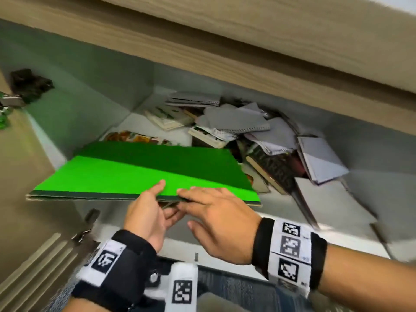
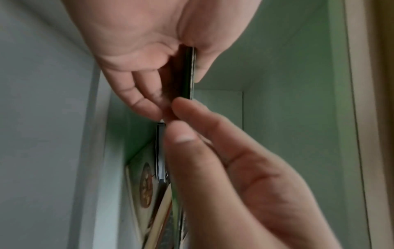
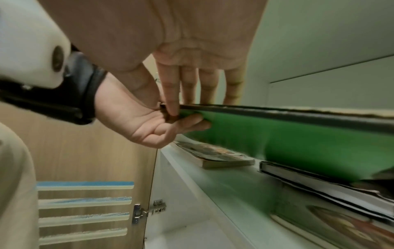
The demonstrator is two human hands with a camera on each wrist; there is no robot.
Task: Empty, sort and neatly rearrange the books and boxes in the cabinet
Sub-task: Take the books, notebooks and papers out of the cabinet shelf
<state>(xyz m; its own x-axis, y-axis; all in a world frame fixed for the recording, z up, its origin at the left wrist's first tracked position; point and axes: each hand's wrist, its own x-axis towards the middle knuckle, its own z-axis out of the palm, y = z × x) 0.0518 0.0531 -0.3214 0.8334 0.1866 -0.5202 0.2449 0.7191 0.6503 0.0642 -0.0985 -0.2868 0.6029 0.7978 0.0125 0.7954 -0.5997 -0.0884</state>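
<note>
A large flat green book is held level at the cabinet's mouth, above the white shelf. My left hand pinches its near edge, thumb on top and fingers underneath; the left wrist view shows the dark edge between thumb and fingers. My right hand lays straight fingers on the cover beside it, thumb apart below. In the right wrist view the green book hovers over a paperback. A messy pile of books and notebooks fills the shelf's back and right.
The wooden cabinet door with slots stands open at the left, on its hinge. A wooden panel overhangs the shelf. A dark book marked HARRIS leans to the right of the green one. My knees are below.
</note>
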